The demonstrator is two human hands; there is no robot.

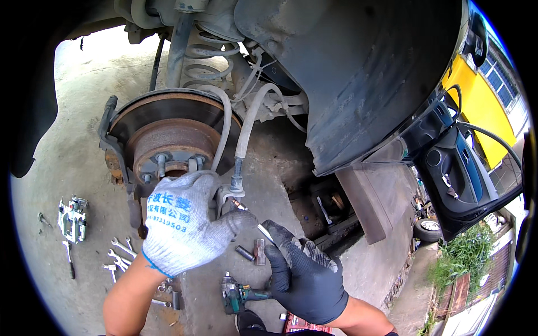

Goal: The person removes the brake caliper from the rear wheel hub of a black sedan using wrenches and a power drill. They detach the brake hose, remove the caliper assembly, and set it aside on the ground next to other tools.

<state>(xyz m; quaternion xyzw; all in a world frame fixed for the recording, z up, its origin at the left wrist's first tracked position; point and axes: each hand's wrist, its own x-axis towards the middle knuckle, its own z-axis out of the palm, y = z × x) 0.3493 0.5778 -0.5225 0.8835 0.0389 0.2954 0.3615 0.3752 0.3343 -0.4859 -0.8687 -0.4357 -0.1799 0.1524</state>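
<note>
My left hand (pixel 182 215), in a pale grey knit glove, is closed around a metal part (pixel 225 197) at the lower end of a grey brake hose (pixel 244 131); its fingers hide most of that part. A small coppery fitting (pixel 240 205) shows just above the left thumb. My right hand (pixel 305 269), in a black glove, pinches a slim silver rod-like tool (pixel 265 233), angled up toward the fitting. Whether the two touch I cannot tell. Behind the left hand stands the rusty brake disc (pixel 174 137) with its wheel studs.
On the concrete lie a silver brake caliper (pixel 73 219), a ratchet (pixel 69 260), several wrenches (pixel 120 257), sockets (pixel 244 253) and a green-black power tool (pixel 232 297). A coil spring (pixel 210 59) and dark wheel-arch liner (pixel 358 73) hang above. An open car door (pixel 465 173) stands at right.
</note>
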